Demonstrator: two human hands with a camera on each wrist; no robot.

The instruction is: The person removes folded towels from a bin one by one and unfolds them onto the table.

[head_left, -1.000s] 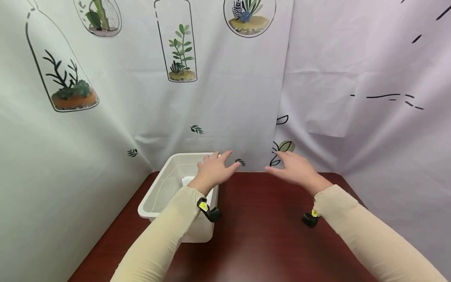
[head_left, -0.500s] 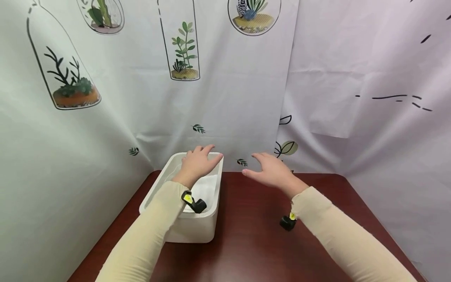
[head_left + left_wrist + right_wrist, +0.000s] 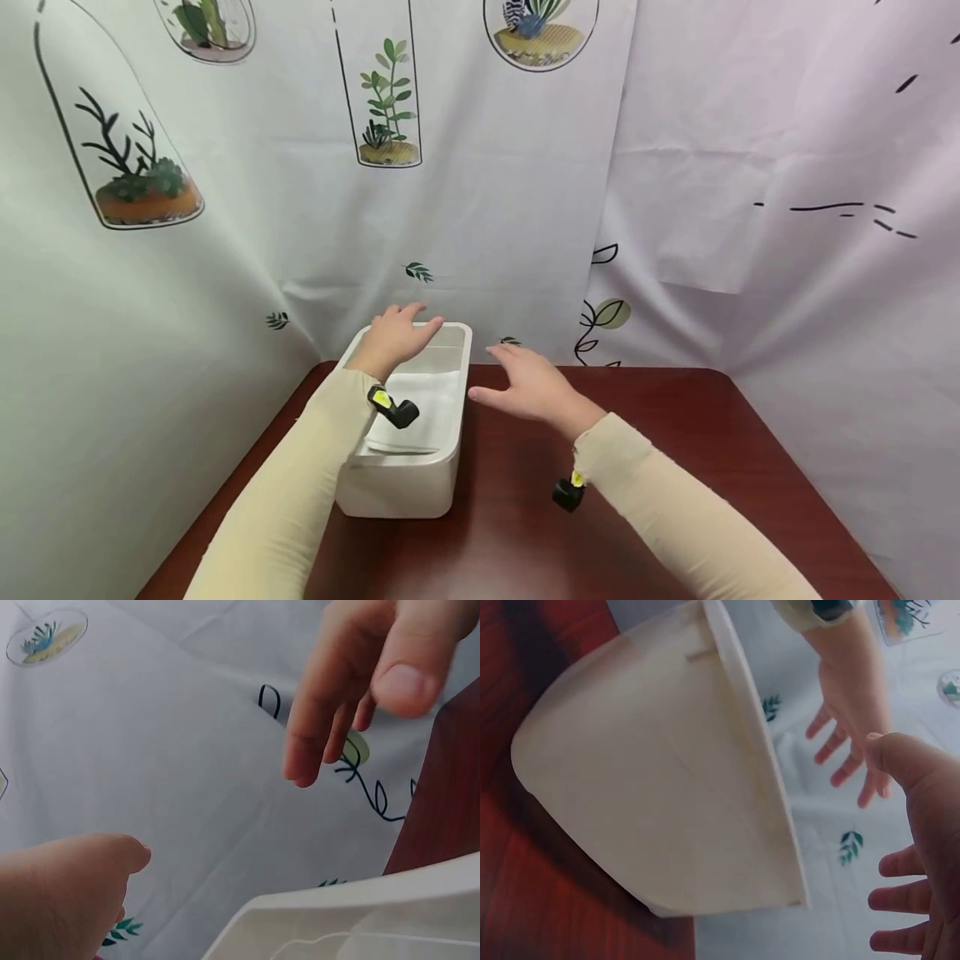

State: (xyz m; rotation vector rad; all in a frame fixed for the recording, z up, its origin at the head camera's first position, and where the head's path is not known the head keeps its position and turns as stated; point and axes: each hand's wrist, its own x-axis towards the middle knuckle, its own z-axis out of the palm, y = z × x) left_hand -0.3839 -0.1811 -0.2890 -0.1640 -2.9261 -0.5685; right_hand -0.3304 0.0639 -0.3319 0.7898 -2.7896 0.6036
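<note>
A white plastic bin [image 3: 405, 492] stands at the table's left side, and a flat white item [image 3: 423, 400], like folded paper or cloth, lies inside it. My left hand [image 3: 393, 340] hovers over the bin, fingers spread and holding nothing. My right hand [image 3: 534, 387] is in the air just right of the bin's rim, fingers loosely extended with nothing in them. In the right wrist view the bin's side wall [image 3: 660, 772] fills the middle, with the fingers of both hands beyond its rim. The left forearm hides part of the bin's left side.
The dark red tabletop [image 3: 637, 467] reaches to a white curtain [image 3: 510, 208] printed with plants in jars, which hangs behind and along both sides. Each wrist carries a small black camera, such as the left one [image 3: 401, 412].
Both hands have moved left. The left hand has drifted across the bin, uncovering more of the white item inside. The right hand has come down close to the bin's right rim.
</note>
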